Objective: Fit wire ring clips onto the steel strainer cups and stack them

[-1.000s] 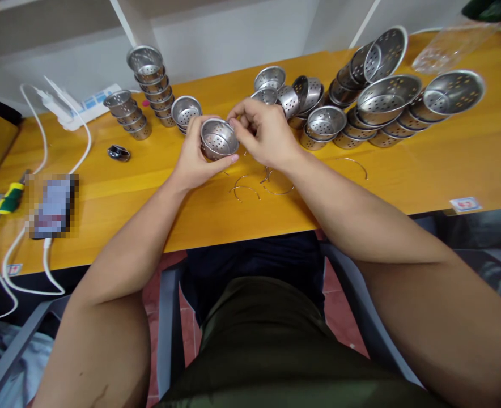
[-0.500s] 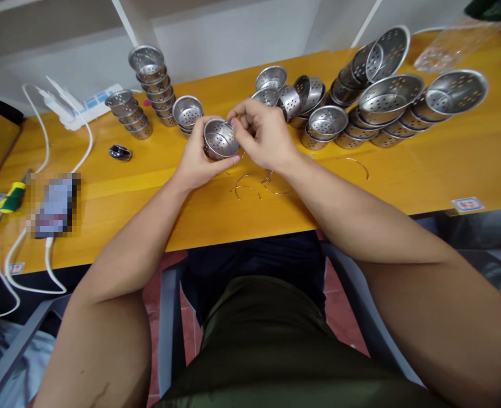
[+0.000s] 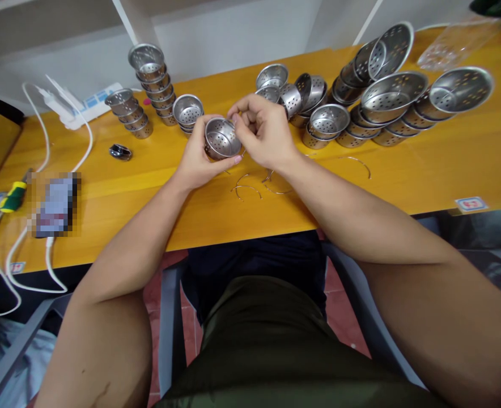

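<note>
My left hand (image 3: 194, 156) is wrapped round a small perforated metal cup (image 3: 222, 139), its thumb under the near side. The cup is tilted so that its open mouth faces me. At the cup's right rim, my right hand (image 3: 264, 127) has thumb and forefinger pinched together; what lies between them is too small to make out. Thin curved wires (image 3: 248, 187) lie on the table below the hands, and one more curved wire (image 3: 361, 164) is off to the right.
Stacked perforated cups stand at the back left (image 3: 157, 85) and right (image 3: 393, 107). On the left are a power strip (image 3: 91, 107), a small black object (image 3: 120, 152), a screwdriver (image 3: 13, 196) and a phone (image 3: 55, 207) with white cables. A clear plastic bag (image 3: 457, 48) sits at the far right.
Both hands keep almost the same place. The cup has shifted very slightly to the right, and the right fingers have moved a little at its rim.
</note>
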### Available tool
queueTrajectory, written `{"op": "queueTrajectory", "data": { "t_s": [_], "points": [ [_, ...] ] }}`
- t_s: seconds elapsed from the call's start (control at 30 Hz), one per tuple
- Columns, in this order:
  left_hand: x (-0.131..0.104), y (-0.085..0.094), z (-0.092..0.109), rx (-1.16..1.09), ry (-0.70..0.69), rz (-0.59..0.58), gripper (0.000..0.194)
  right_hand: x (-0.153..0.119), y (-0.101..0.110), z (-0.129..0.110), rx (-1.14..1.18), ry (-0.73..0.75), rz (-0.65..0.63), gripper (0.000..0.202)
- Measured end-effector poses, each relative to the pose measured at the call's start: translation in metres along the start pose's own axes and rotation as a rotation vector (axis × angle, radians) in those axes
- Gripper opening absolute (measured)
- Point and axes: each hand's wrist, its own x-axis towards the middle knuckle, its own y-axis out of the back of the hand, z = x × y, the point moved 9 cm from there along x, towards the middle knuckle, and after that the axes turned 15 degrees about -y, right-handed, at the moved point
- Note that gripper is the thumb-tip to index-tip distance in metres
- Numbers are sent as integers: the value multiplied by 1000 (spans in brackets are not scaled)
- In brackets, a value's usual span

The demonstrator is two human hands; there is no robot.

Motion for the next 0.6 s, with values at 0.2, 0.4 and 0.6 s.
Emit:
{"op": "queueTrajectory", "data": {
  "t_s": [0.2,0.4,0.6],
  "points": [
    [3,-1,7,19,28,-8,135,-3,-7,1,4,-19,20,41],
    [3,5,6,13,29,34,111,1,-5,-7,136,-23,-128,48],
    [-5,10,-14,-79,104,17,99,1,-4,-8,235,-41,-492,78]
  ]
}}
